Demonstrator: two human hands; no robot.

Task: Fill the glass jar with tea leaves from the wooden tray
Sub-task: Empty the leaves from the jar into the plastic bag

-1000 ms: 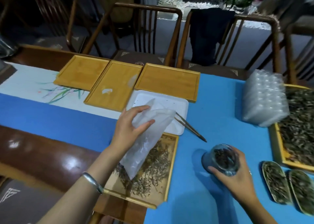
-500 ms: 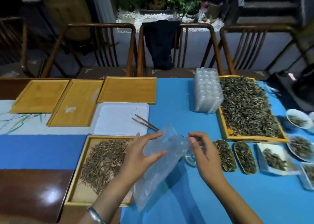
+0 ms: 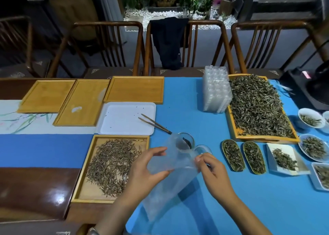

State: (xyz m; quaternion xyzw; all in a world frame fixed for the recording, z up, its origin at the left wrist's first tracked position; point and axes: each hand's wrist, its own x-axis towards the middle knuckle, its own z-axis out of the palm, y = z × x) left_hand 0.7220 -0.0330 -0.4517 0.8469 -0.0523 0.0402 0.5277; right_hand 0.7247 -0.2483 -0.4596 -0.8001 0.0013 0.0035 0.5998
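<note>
Both hands hold a clear plastic bag [image 3: 169, 181] over the blue table [image 3: 249, 199]. The left hand [image 3: 149, 170] has its fingers and thumb curled round the left side of the bag. The right hand [image 3: 211, 172] pinches the right edge of the bag with its fingertips. The bag looks thin and floppy, and it hangs down toward the near edge of the table.

The glass jar [image 3: 184, 143] stands on the table just past the hands, partly behind the top of the bag. It has only a little dark tea in the bottom, so it is far from full. A clear round lid or dish [image 3: 203, 149] sits right beside it, near the right hand.

The wooden tray [image 3: 83, 170] with tea leaves [image 3: 112, 165] lies to the left of the jar, near the left hand. Thin tongs [image 3: 154, 124] rest on a white tray [image 3: 124, 120] just beyond it.

I think the person is still getting ready, not filling yet. The bag is in the way. Next, the bag should be put aside or opened up. Then a hand needs to pick up leaves from the wooden tray and drop them gently into the small jar mouth, so none spill on the table.
</note>
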